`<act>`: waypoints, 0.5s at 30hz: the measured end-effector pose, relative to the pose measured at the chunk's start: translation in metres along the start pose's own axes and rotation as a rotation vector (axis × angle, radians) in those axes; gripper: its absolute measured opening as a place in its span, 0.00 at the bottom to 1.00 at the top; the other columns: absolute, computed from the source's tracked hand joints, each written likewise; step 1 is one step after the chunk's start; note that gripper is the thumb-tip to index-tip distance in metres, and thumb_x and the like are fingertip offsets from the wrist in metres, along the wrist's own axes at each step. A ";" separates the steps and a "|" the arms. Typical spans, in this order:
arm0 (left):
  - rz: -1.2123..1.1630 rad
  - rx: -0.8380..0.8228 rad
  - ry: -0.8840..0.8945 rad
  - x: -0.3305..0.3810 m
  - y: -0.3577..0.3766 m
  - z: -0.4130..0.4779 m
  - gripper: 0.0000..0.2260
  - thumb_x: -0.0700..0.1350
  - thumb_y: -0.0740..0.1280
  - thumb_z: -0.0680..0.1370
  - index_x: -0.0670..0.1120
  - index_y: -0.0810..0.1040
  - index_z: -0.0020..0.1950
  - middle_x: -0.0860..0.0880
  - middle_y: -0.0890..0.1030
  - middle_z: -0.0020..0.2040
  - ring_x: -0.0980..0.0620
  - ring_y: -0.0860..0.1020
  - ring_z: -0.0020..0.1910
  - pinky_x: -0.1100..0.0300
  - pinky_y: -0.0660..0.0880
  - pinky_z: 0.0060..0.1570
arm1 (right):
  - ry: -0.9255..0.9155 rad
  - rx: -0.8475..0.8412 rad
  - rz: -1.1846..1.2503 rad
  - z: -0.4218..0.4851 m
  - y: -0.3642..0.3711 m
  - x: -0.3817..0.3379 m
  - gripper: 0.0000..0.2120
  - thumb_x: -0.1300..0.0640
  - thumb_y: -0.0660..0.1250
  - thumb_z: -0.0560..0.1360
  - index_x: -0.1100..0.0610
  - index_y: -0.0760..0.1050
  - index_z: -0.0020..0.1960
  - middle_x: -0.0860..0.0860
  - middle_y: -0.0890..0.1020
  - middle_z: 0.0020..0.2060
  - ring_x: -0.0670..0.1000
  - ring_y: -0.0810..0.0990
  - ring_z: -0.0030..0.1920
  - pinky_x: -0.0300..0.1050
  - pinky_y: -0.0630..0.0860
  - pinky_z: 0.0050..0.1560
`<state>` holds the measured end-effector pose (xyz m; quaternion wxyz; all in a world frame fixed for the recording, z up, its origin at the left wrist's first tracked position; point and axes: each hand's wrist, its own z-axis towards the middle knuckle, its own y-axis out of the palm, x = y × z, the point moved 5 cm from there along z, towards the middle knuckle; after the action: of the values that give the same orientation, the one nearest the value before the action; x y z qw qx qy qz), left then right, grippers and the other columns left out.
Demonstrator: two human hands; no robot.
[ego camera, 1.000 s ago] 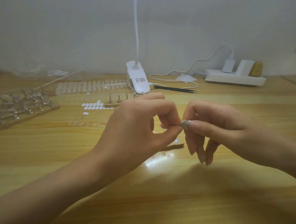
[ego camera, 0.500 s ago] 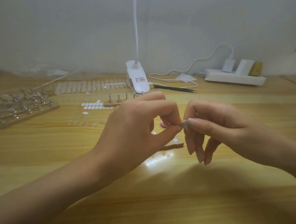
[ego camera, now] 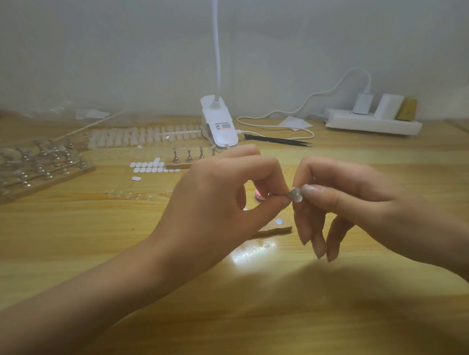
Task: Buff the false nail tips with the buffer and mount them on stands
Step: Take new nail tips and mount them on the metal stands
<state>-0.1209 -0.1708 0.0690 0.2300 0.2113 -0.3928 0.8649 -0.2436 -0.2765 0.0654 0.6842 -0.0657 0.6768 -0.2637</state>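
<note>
Head view — nail tip (ego camera: 295, 195) half-hidden between fingers (ego camera: 321, 193)

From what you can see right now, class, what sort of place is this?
Probably a home nail-craft desk: rows of nail tips and metal stands sit on a wooden table beside a clip lamp. The left hand and right hand pinch one tip.

Left hand (ego camera: 216, 206), right hand (ego camera: 372, 199), both pinching
</note>
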 end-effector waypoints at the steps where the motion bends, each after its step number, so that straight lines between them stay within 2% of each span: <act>1: -0.041 -0.006 -0.011 -0.001 0.000 0.000 0.04 0.46 0.73 0.73 0.52 0.79 0.39 0.55 0.76 0.38 0.55 0.71 0.29 0.71 0.63 0.32 | 0.000 -0.005 0.004 0.000 0.000 0.000 0.08 0.54 0.59 0.80 0.56 0.73 0.45 0.56 0.82 0.35 0.54 0.82 0.32 0.44 0.78 0.31; 7: -0.131 -0.038 -0.040 -0.004 0.002 0.000 0.05 0.44 0.74 0.74 0.51 0.80 0.41 0.55 0.77 0.39 0.54 0.75 0.28 0.74 0.64 0.30 | 0.009 -0.028 0.011 0.000 0.000 -0.001 0.09 0.50 0.63 0.77 0.55 0.73 0.45 0.56 0.83 0.35 0.53 0.82 0.32 0.43 0.78 0.31; 15: -0.301 -0.053 -0.099 -0.004 0.006 -0.002 0.06 0.41 0.75 0.73 0.50 0.81 0.40 0.58 0.80 0.36 0.55 0.80 0.26 0.75 0.67 0.29 | -0.017 -0.045 -0.029 0.000 -0.004 -0.007 0.07 0.53 0.63 0.78 0.55 0.74 0.43 0.55 0.82 0.33 0.52 0.81 0.31 0.41 0.75 0.29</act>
<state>-0.1213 -0.1734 0.0618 0.3429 0.3040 -0.3904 0.7985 -0.2445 -0.2769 0.0731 0.6842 -0.0930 0.6758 -0.2580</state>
